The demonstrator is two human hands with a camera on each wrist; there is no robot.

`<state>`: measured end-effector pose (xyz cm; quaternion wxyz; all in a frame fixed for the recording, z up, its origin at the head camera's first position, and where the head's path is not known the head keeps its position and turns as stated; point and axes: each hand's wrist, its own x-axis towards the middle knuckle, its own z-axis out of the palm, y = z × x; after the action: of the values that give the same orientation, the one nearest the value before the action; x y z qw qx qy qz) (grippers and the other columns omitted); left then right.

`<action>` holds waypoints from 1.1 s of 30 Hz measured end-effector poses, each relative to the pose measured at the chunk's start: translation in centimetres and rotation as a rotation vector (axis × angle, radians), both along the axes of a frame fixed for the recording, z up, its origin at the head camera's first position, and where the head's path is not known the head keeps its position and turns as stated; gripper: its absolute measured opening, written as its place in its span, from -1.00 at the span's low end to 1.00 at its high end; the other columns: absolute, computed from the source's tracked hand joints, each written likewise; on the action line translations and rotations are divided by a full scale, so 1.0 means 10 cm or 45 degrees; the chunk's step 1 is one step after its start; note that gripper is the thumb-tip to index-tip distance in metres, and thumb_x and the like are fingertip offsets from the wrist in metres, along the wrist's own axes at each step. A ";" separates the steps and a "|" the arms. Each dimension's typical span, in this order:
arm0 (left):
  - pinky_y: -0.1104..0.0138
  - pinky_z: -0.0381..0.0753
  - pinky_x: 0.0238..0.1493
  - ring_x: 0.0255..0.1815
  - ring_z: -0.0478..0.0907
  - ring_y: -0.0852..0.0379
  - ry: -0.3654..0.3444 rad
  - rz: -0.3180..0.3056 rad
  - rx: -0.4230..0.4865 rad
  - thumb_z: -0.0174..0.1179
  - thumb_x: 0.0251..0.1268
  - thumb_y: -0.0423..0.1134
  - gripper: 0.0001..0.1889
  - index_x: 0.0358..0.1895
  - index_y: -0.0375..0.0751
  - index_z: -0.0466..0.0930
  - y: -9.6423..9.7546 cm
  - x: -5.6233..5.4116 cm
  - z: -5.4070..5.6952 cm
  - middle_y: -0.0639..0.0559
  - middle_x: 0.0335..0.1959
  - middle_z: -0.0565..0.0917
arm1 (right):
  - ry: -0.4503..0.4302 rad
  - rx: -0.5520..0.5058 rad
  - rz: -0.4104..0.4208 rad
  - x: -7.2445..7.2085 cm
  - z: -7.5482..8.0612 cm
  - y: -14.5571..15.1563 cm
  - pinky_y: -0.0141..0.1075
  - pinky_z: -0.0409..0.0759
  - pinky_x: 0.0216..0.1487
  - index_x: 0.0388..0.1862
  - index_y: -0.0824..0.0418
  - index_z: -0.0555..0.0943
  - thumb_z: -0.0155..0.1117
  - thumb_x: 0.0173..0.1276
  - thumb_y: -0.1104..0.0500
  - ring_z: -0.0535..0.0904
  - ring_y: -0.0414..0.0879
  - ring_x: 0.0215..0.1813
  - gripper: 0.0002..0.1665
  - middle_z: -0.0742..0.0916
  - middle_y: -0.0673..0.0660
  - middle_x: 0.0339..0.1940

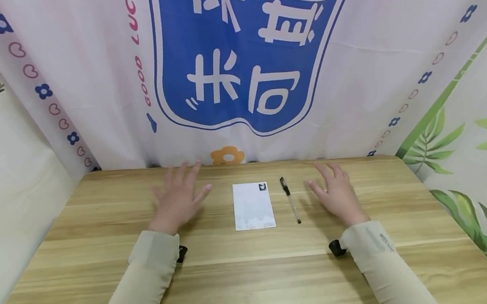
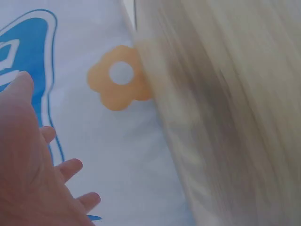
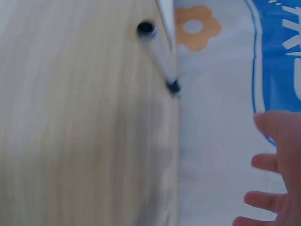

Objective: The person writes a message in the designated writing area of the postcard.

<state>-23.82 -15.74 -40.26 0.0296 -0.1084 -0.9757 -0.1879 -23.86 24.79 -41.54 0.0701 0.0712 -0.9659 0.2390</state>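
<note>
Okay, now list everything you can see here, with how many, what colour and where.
Card: one, white with a small dark square, middle of the table.
Pen: one, black and clear, right of the card.
Table: one, light brown wood grain, under both.
Curtain: one, pale with blue, pink and orange prints, behind the table.
Left backdrop: one, cream with dark writing.
Right backdrop: one, white with green leaves.
Wrist gadgets: two, black, at the cuffs.
Sleeves: two, beige, on both arms.
Left grip: one, bare, left of the card.
Right grip: one, bare, right of the pen.
</note>
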 end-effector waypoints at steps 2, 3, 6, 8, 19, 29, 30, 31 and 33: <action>-0.63 -0.35 0.21 0.61 -0.34 -0.45 0.032 -0.011 0.037 -0.23 0.53 0.38 -0.16 0.68 0.06 -0.19 0.05 0.04 0.01 -0.24 0.67 -0.16 | 0.011 -0.070 -0.005 0.02 -0.01 -0.05 0.37 0.21 0.40 0.54 0.28 0.29 0.10 0.59 -0.08 0.16 0.42 0.52 -0.28 0.28 0.43 0.54; -0.62 -0.34 0.21 0.61 -0.31 -0.45 0.052 -0.016 0.052 -0.18 0.54 0.34 -0.17 0.68 0.05 -0.17 0.08 0.06 0.01 -0.25 0.66 -0.12 | 0.009 -0.104 -0.005 0.02 -0.01 -0.07 0.32 0.23 0.42 0.51 0.32 0.33 0.12 0.58 -0.04 0.22 0.40 0.49 -0.31 0.34 0.43 0.49; -0.61 -0.22 0.24 0.60 -0.16 -0.43 0.138 -0.038 0.085 -0.06 0.57 0.22 -0.21 0.67 -0.03 -0.09 0.13 0.10 0.01 -0.27 0.63 0.01 | -0.020 -0.179 0.002 0.04 0.01 -0.16 0.22 0.31 0.41 0.41 0.39 0.42 0.16 0.55 0.04 0.37 0.35 0.39 -0.39 0.47 0.43 0.37; -0.56 -0.06 0.29 0.58 -0.02 -0.40 0.202 -0.066 0.112 -0.01 0.57 0.15 -0.24 0.64 -0.11 0.00 0.17 0.13 0.00 -0.28 0.59 0.12 | -0.037 -0.197 0.015 0.04 0.01 -0.21 0.20 0.39 0.35 0.37 0.41 0.46 0.17 0.54 0.06 0.44 0.34 0.33 -0.42 0.51 0.43 0.32; -0.10 0.23 0.48 0.46 0.31 -0.24 0.246 -0.195 0.372 0.00 0.62 -0.02 -0.46 0.46 -0.28 0.37 0.37 0.13 0.03 -0.26 0.41 0.43 | -0.145 -0.247 0.017 0.03 0.00 -0.40 0.05 0.61 0.06 0.25 0.44 0.55 0.24 0.48 0.12 0.63 0.20 0.02 -0.49 0.63 0.42 0.17; -0.04 0.43 0.35 0.28 0.52 -0.14 0.107 -0.211 0.533 0.06 0.59 -0.13 -0.59 0.29 -0.31 0.56 0.42 0.16 -0.04 -0.18 0.24 0.62 | -0.263 -0.285 -0.024 0.00 -0.08 -0.52 0.08 0.59 0.16 0.19 0.45 0.58 0.32 0.41 0.15 0.63 0.21 0.11 -0.52 0.70 0.35 0.06; -0.03 0.45 0.34 0.27 0.53 -0.13 0.087 -0.213 0.540 0.07 0.59 -0.13 -0.60 0.28 -0.30 0.56 0.42 0.16 -0.06 -0.17 0.23 0.62 | -0.274 -0.281 -0.030 0.00 -0.09 -0.53 0.08 0.59 0.16 0.18 0.44 0.59 0.33 0.41 0.15 0.63 0.20 0.10 -0.52 0.70 0.35 0.06; -0.02 0.46 0.33 0.26 0.54 -0.12 0.066 -0.214 0.544 0.06 0.59 -0.13 -0.60 0.28 -0.30 0.57 0.41 0.17 -0.07 -0.16 0.23 0.63 | -0.279 -0.274 -0.034 0.00 -0.10 -0.53 0.08 0.59 0.16 0.17 0.44 0.59 0.33 0.41 0.16 0.63 0.19 0.10 -0.53 0.71 0.34 0.05; -0.01 0.49 0.30 0.26 0.54 -0.11 0.029 -0.223 0.559 0.06 0.60 -0.13 -0.60 0.29 -0.31 0.56 0.40 0.17 -0.11 -0.16 0.23 0.62 | -0.287 -0.271 -0.042 -0.01 -0.11 -0.54 0.07 0.59 0.15 0.16 0.44 0.60 0.34 0.41 0.17 0.64 0.18 0.07 -0.54 0.71 0.33 0.02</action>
<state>-22.11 -11.71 -41.34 0.0469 -0.1856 -0.8980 -0.3961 -23.95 19.39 -42.64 -0.0279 0.0201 -0.9378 0.3454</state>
